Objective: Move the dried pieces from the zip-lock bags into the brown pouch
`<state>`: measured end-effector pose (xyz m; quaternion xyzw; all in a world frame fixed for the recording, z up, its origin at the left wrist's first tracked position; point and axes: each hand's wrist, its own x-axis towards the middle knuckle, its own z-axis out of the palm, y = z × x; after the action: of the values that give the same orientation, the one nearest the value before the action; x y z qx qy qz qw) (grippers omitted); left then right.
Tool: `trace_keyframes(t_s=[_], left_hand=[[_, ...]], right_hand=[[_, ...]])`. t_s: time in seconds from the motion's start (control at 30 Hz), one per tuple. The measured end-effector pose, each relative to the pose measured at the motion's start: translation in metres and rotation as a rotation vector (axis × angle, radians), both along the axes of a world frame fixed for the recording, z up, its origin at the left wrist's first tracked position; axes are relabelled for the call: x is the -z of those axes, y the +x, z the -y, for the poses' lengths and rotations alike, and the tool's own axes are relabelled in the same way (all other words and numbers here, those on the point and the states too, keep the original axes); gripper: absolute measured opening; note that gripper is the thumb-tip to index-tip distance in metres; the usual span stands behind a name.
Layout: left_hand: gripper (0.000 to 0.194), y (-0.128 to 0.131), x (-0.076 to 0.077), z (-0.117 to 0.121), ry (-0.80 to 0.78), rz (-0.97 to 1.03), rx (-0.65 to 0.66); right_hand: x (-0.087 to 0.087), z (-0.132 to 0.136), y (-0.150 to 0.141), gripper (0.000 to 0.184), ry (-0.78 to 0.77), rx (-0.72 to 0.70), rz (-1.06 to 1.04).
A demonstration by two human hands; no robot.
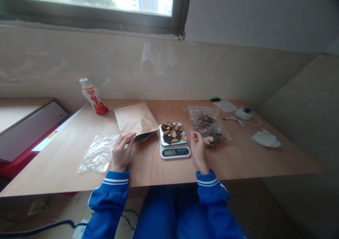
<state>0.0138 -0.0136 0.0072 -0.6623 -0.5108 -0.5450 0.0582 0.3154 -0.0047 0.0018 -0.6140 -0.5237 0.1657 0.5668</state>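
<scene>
Curled brown slices on scale; paper pouch.

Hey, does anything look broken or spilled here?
I see no spill on the table; the dried slices sit on the scale. But the wall looks damaged: a ragged pale patch interrupts its surface, and the edge below the window's right corner looks rough and crumbly.

- white kitchen scale: sitting flat, digits showing
- dried slices: brown to blackish, kinda curled, piled on top
- brown paper pouch: lying just left, mouth gaping
</scene>
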Motion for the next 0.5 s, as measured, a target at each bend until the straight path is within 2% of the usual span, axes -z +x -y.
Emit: trace_keyframes(t_s=[0.13,0.3,0.4,0.5], left_hand=[[0.018,-0.002,0.003,-0.003,-0.025,0.016,-0.045],[0.02,-0.006,0.008,-0.006,-0.08,-0.012,-0.057],[0.023,-0.008,0.01,-0.007,-0.134,-0.021,-0.093],[0.028,-0.009,0.012,-0.008,-0.177,-0.028,-0.115]], right_hand=[[-0.002,0.017,0.01,0.038,-0.042,-0.057,-0.001],[0.011,0.036,0.023,0.037,-0.083,-0.027,-0.086],[0.018,0.041,0.027,0.039,-0.125,-0.037,-0.176],[0.02,0.042,0.028,0.04,-0.151,-0.068,-0.171]])
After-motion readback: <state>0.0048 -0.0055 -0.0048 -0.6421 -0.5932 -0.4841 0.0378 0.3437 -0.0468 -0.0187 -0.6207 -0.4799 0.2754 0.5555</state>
